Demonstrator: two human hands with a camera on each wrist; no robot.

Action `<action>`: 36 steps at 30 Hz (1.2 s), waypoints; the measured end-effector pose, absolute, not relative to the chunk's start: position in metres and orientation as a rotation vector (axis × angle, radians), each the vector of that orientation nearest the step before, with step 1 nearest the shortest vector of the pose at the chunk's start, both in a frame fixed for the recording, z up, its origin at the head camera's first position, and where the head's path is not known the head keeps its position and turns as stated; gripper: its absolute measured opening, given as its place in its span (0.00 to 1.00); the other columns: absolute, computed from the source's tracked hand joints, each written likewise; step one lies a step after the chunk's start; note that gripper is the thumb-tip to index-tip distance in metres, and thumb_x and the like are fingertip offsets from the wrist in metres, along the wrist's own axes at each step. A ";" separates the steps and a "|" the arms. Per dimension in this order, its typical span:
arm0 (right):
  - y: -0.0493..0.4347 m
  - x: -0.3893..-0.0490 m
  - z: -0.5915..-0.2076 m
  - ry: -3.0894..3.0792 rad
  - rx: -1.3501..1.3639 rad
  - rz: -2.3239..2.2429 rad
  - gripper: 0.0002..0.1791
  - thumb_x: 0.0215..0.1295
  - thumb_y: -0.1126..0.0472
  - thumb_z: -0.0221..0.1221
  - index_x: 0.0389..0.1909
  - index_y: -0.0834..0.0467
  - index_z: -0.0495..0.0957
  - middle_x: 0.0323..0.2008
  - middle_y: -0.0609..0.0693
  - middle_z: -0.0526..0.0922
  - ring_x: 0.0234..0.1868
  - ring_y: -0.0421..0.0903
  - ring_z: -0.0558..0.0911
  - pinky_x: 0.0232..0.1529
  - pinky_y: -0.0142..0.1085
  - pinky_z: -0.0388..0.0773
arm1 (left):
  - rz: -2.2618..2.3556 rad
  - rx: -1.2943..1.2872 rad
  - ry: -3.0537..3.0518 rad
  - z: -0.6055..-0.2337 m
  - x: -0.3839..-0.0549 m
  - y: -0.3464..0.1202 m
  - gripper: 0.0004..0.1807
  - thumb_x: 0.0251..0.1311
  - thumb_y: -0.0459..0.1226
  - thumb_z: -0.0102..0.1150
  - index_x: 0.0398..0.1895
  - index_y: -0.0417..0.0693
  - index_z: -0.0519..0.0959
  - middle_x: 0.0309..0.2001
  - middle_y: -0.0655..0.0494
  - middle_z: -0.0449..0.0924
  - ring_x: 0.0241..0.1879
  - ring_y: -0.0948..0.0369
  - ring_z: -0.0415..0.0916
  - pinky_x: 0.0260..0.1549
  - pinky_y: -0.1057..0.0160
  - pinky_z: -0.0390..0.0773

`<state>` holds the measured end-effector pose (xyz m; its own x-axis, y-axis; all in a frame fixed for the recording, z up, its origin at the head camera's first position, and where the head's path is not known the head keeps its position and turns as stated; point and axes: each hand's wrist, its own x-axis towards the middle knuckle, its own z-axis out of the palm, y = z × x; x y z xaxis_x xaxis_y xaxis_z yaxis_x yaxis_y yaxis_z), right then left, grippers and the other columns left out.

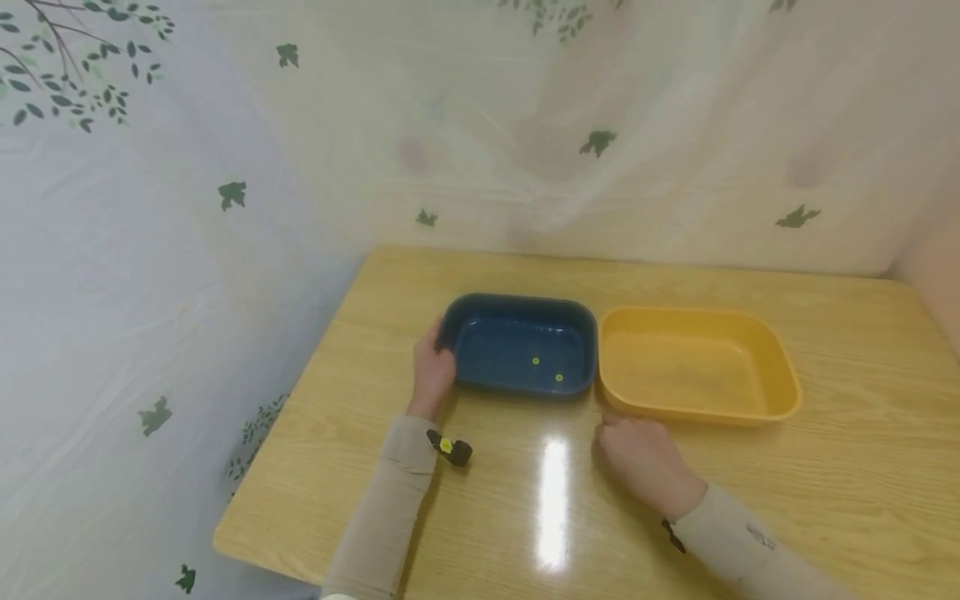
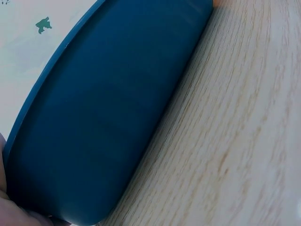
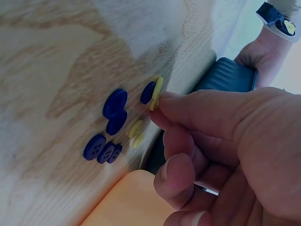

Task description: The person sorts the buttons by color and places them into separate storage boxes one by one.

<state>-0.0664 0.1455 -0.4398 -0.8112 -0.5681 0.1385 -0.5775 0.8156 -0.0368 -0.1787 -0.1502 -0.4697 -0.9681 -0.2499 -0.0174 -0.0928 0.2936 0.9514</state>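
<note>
My left hand [image 1: 432,372] grips the left end of a dark blue plastic tray [image 1: 517,390], its thumb at the rim. Two small yellow buttons [image 1: 536,361] lie inside this tray. In the right wrist view, my right hand [image 3: 211,136] pinches a yellow button [image 3: 157,93] on edge between thumb and forefinger, the other fingers curled. A dark blue button [image 3: 147,92] lies right beside it. Several more blue buttons [image 3: 114,103] and two yellow buttons [image 3: 136,128] lie on the wooden table close by; the head view does not show them.
A yellow tray [image 1: 697,414] stands against the blue tray's right side, just beyond my right hand. Both trays sit on a wood-grain table [image 1: 480,517]. A pale curtain [image 1: 480,167] with leaf and bird prints hangs behind the table and along its left side.
</note>
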 end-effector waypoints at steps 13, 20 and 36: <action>0.144 -0.065 -0.442 -2.925 0.874 0.091 0.07 0.48 0.74 0.63 0.21 0.60 0.77 0.24 0.52 0.76 0.18 0.43 0.69 0.15 0.35 0.66 | -1.760 0.324 -2.439 -0.470 -0.177 -0.151 0.37 0.54 0.21 0.39 0.73 0.37 0.57 0.74 0.45 0.55 0.73 0.52 0.50 0.70 0.56 0.50; 0.144 -0.065 -0.439 -2.969 0.856 0.090 0.06 0.50 0.74 0.64 0.23 0.62 0.78 0.24 0.53 0.76 0.18 0.43 0.69 0.15 0.36 0.67 | -1.743 0.297 -2.444 -0.470 -0.178 -0.151 0.37 0.55 0.21 0.39 0.73 0.36 0.57 0.73 0.43 0.55 0.73 0.52 0.50 0.70 0.56 0.51; 0.144 -0.064 -0.441 -2.989 0.871 0.103 0.06 0.53 0.72 0.62 0.21 0.62 0.75 0.21 0.52 0.72 0.18 0.43 0.67 0.12 0.34 0.65 | -1.745 0.317 -2.452 -0.467 -0.178 -0.151 0.37 0.55 0.21 0.39 0.73 0.37 0.57 0.73 0.45 0.55 0.73 0.52 0.50 0.70 0.56 0.51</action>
